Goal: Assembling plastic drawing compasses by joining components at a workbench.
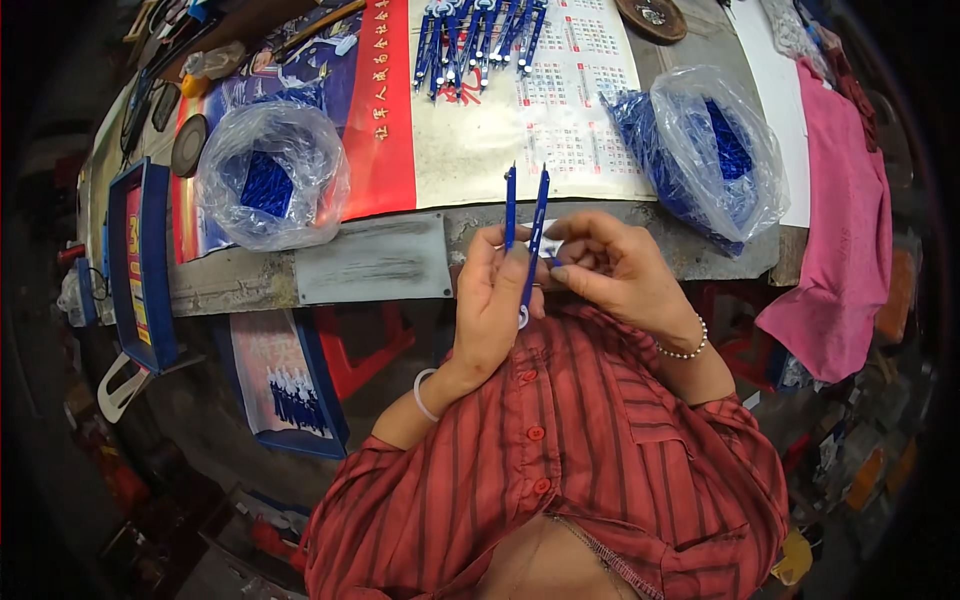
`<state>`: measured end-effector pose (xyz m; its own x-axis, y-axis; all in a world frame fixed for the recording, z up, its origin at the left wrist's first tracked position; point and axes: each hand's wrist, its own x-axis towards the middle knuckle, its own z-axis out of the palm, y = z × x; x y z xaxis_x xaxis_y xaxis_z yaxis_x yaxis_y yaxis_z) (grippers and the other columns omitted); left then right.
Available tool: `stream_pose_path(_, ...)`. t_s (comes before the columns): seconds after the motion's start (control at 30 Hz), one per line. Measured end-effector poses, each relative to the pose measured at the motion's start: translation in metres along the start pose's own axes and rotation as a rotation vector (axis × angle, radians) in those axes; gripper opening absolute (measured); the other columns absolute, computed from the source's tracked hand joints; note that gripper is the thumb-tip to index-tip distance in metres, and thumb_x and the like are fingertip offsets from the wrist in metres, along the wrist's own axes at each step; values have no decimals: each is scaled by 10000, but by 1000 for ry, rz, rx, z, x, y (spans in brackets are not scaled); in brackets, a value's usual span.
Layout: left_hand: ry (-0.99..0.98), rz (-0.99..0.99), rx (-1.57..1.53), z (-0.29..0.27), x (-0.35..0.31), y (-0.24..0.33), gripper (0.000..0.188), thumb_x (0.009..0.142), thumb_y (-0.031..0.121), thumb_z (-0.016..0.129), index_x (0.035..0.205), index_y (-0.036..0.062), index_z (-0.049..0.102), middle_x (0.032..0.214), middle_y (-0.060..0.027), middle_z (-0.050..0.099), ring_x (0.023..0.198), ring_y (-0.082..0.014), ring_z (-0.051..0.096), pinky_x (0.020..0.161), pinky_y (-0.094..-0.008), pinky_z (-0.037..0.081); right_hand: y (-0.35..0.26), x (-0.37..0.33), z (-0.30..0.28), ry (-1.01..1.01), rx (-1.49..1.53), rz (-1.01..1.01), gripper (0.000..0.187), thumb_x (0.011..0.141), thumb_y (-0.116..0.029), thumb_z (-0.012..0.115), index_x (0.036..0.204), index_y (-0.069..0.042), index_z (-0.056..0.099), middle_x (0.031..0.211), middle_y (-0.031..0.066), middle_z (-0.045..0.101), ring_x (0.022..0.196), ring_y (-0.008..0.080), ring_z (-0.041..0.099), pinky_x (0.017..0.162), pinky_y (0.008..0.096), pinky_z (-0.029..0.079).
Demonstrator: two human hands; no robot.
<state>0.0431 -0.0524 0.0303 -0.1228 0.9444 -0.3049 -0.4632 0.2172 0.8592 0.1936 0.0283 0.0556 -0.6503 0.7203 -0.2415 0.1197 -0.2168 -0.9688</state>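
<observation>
Left hand (492,300): closed around blue compass (530,235), legs upright. Right hand (610,265): pinching its side, just beside left. Bag (270,175) beyond, on counter (370,262).

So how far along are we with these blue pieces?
Done: a row of finished blue compasses lies at the far edge of the table. In hand: the left hand holds one blue compass upright, and the right hand pinches at its leg. Left: two clear bags of blue parts look well filled, so plenty probably remains.
</observation>
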Motion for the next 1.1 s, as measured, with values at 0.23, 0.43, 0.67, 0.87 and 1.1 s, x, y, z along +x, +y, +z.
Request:
stream_pose_path(0.23,-12,-5,-45,1,-1,3,367,1003,358,340,1129,33,451,791,-47,565,549,-66,500,503,-182,399,-2,2,4,99,262,37,166,897,-26,563,1051,37,560,891,96,638,685,90,601,599,203,490)
stream_pose_path(0.43,0,6,-7,-1,-2,1,410,1006,377,301,1135,22,460,788,-67,553,515,-87,498,467,-189,399,4,9,15,177,10,-146,83,893,-45,580,951,8,608,789,8,585,636,39,520,557,173,429)
stream_pose_path(0.67,-41,13,-14,-5,-1,-3,428,1002,395,311,1147,22,462,790,-78,560,523,-88,497,483,-188,403,11,15,14,267,-226,-236,85,867,-63,617,875,21,611,756,34,586,605,55,550,531,198,438)
stream_pose_path(0.87,-41,8,-2,-5,-1,-1,439,1001,395,312,1159,14,464,797,-84,567,532,-89,503,490,-191,410,2,12,13,225,-53,-93,92,885,-96,610,882,-6,595,724,-34,543,597,5,447,504,161,363)
stream_pose_path(1.1,-44,8,-2,-5,-2,-3,465,1001,404,301,1179,6,461,800,-84,572,531,-88,502,495,-192,414,3,11,7,201,-187,-153,111,894,-112,598,887,-1,590,719,-35,538,589,6,444,494,161,361)
